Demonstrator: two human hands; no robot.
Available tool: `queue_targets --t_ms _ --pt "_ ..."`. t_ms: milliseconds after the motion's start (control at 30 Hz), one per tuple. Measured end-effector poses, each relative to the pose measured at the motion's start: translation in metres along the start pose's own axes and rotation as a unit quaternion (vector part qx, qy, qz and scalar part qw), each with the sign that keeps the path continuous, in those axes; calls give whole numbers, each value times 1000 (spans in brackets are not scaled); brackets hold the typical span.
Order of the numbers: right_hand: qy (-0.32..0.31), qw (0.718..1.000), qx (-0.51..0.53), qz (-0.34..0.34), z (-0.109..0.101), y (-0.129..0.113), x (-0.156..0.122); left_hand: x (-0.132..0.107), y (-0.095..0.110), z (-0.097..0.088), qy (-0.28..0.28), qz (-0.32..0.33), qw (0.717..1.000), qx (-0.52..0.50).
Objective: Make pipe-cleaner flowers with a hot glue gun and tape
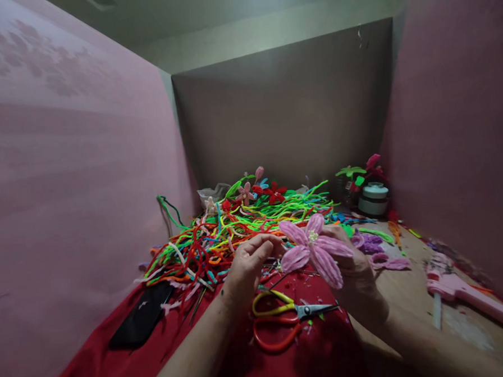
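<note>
A pink pipe-cleaner flower [311, 247] with a pale yellow centre faces up and toward me. My right hand [355, 270] is closed on it from behind, its fingertips partly covered by the petals. Just left of the flower, my left hand [253, 261] has its thumb and fingers drawn together; whatever is between them is too small or hidden to make out. Below both hands, scissors [279, 319] with one yellow and one red handle lie on the red cloth [319, 362], blades pointing right.
A heap of coloured pipe cleaners [212, 235] with finished flowers spreads behind my hands. A black phone [142, 315] lies at left. To the right are a pink glue gun [459, 287], purple pieces [370, 243] and a lidded jar [373, 199]. Panels enclose three sides.
</note>
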State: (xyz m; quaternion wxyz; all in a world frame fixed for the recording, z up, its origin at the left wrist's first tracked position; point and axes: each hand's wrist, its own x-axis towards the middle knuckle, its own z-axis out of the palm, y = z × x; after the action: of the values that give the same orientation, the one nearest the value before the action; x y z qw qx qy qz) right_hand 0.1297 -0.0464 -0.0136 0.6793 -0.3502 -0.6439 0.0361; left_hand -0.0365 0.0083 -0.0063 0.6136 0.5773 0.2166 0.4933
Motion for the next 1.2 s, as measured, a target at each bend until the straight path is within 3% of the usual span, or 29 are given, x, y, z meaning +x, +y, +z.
queue_targets --t_ms 167,267,400,667,967,1200 --pt "-33 991 -111 -72 -2 9 0 -10 10 6 -127 1 992 -2" --pt "-43 988 -131 -71 -1 10 -1 -14 11 10 -159 -17 987 25" --pt "-57 988 -127 -68 -1 8 -2 -15 9 11 -168 -34 985 -2" --pt "-74 990 -102 -62 0 0 -4 -17 8 13 -130 -79 988 -10" --pt "-66 997 -16 37 2 6 -12 -18 10 14 -141 -79 987 -28" --pt "-69 996 2 51 2 7 -13 -18 8 15 -135 -79 987 -22"
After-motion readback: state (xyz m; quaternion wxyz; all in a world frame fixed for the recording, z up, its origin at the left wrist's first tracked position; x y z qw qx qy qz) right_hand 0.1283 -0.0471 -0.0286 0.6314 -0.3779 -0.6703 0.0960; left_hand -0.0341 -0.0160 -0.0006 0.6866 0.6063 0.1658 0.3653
